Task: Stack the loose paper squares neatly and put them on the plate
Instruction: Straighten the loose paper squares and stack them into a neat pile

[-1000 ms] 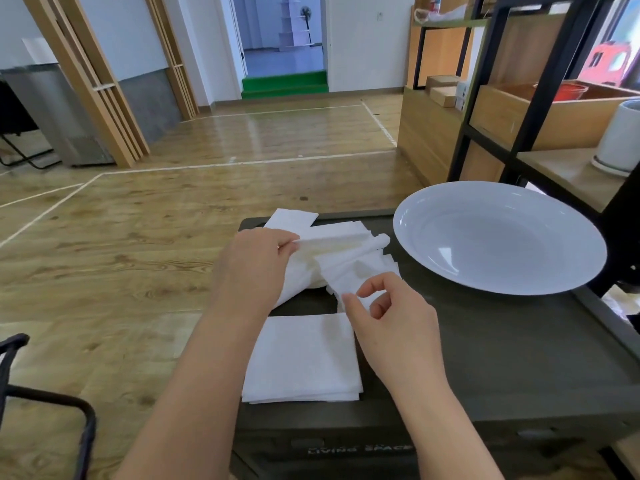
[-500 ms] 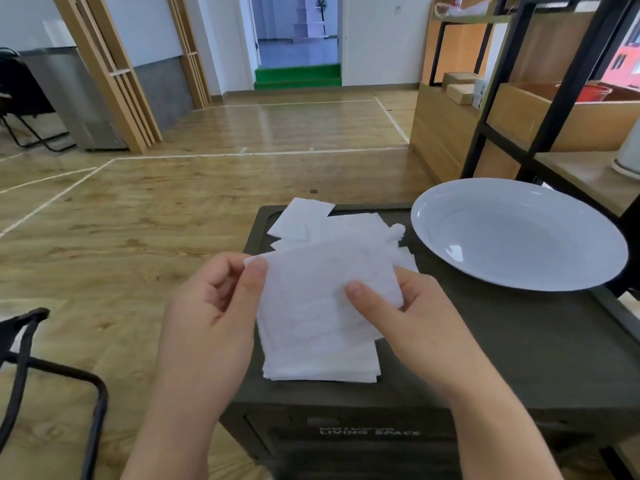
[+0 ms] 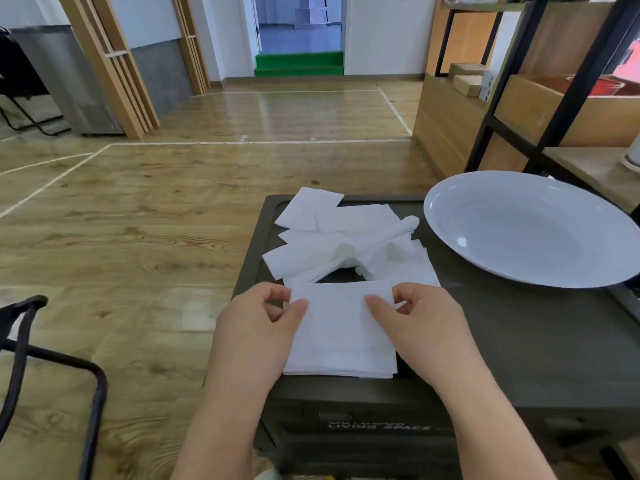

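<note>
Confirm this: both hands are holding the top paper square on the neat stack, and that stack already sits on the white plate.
Not on the plate. The head view shows the neat stack on the dark box; both hands, left and right, do hold its top square.

In front of you, in the lower right of the frame, a dark grey-green plastic storage box with pale lettering on its front face serves as your tabletop, standing on the wood-plank floor. On its lid, at the near left edge, lies a squared stack of white paper squares, and just beyond it, toward the far left corner, a loose heap of white paper squares lies overlapping and partly crumpled, one corner jutting past the lid's far edge. A wide, shallow white plate takes up the right of the lid, near the loose heap, its rim overhanging the right side.
</note>
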